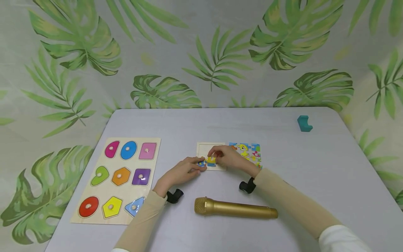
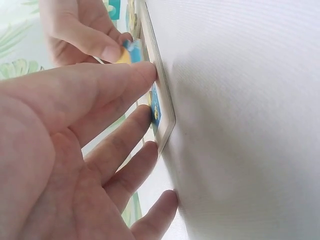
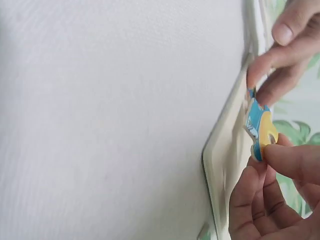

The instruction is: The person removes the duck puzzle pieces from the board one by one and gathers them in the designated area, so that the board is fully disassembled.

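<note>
My right hand [image 1: 232, 157] pinches a blue and yellow jigsaw piece [image 3: 260, 125] between thumb and fingers, over the near part of a small wooden puzzle tray [image 1: 204, 148]. In the tray's near left corner lies another blue jigsaw piece [image 1: 201, 163]. My left hand [image 1: 182, 171] rests at that corner, its fingers extended and touching the tray edge and the corner piece, as the left wrist view shows. Several loose jigsaw pieces [image 1: 244, 147] lie to the right of the tray, partly hidden by the right hand and wrist.
At the left lies a large wooden shape board [image 1: 105, 190] with knobbed coloured pieces. A gold microphone [image 1: 236, 208] lies in front of the hands. Toward the back right stands a teal block [image 1: 304, 124] with a curved notch. A leaf-patterned cloth [image 1: 217, 63] hangs behind the table.
</note>
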Tool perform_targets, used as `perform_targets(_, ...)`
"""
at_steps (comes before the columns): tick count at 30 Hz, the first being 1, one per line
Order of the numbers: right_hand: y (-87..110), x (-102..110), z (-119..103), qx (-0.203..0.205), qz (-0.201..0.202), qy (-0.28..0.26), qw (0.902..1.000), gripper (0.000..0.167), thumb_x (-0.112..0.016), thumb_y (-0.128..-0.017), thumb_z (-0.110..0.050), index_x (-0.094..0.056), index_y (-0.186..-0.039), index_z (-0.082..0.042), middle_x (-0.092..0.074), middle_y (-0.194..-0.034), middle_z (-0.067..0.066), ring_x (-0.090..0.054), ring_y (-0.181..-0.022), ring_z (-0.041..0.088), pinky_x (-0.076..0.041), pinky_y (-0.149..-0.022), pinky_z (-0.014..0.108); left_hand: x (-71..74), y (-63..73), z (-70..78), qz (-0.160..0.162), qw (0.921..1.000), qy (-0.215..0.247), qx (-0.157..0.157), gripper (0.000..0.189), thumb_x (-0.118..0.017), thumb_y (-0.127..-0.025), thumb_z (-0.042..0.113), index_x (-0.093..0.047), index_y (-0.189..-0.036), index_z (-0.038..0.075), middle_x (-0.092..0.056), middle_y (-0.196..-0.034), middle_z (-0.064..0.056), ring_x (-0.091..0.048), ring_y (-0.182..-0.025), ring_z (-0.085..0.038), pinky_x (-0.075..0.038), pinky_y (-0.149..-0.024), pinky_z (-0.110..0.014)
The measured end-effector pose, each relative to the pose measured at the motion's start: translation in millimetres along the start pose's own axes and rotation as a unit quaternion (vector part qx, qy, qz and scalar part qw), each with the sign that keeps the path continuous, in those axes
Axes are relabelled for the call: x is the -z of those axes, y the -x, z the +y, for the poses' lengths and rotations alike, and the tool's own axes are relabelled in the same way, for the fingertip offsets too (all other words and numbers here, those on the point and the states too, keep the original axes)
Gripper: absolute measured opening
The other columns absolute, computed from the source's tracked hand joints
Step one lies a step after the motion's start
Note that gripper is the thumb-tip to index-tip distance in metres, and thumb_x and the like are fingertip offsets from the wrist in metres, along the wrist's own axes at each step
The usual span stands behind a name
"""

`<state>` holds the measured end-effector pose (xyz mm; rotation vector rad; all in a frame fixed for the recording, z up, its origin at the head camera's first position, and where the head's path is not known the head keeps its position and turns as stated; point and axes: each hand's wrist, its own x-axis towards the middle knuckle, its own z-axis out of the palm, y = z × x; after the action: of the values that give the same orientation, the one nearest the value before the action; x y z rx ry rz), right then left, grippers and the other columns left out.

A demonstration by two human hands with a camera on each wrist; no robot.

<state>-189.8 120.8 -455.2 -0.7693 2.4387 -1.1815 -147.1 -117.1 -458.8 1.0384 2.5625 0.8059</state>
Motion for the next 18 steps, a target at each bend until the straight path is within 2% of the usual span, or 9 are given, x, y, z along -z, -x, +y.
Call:
perform_targets(6, 11.3, 17.5, 12.0, -0.027, 0.013, -0.047, 0.9985, 0.022, -0.059, -0.084, 0.004, -0.067, -0.102, -0.004, -0.057, -0.083, 0.006, -0.049, -0.074, 0.018, -0.043, -0.064, 0.029, 0.1, -0.3, 0.2, -0.001, 1.0000, -0.004, -0.003, 0.030, -0.055, -0.097, 0.011, -0.065, -0.124, 0.004, -0.045, -0.143, -0.013, -0.039, -0.131, -0.035, -0.033, -0.104, -0.050)
perform_targets(11, 30.7, 35.6, 23.6, -0.039, 0.017, -0.066, 0.9969, 0.021, -0.057, -0.085, 0.004, -0.066, -0.104, 0.002, -0.059, -0.087, 0.010, -0.048, -0.073, 0.018, -0.043, -0.059, 0.027, 0.0, -0.2, -0.2, 0.000, 1.0000, -0.003, -0.007, 0.029, -0.055, -0.097, 0.011, -0.065, -0.123, 0.004, -0.045, -0.143, -0.013, -0.038, -0.132, -0.035, -0.032, -0.104, -0.050)
perform_targets(16, 51.3, 50.0, 32.0, -0.061, 0.020, -0.054, 0.9965, 0.019, -0.058, -0.086, 0.003, -0.067, -0.103, 0.003, -0.062, -0.094, 0.011, -0.049, -0.076, 0.019, -0.043, -0.061, 0.027, -0.6, -0.2, -1.3, 0.002, 0.9999, -0.001, -0.010, 0.029, -0.055, -0.097, 0.010, -0.065, -0.123, 0.003, -0.046, -0.143, -0.014, -0.038, -0.132, -0.035, -0.032, -0.104, -0.050)
perform_targets(18, 58.4, 53.8, 34.9, -0.076, 0.020, -0.039, 0.9961, 0.019, -0.058, -0.086, 0.002, -0.067, -0.102, 0.000, -0.061, -0.092, 0.009, -0.049, -0.075, 0.020, -0.043, -0.061, 0.027, -0.9, -0.1, -1.6, 0.001, 0.9999, -0.002, -0.010, 0.029, -0.055, -0.097, 0.011, -0.065, -0.123, 0.004, -0.045, -0.143, -0.013, -0.038, -0.132, -0.035, -0.032, -0.104, -0.050)
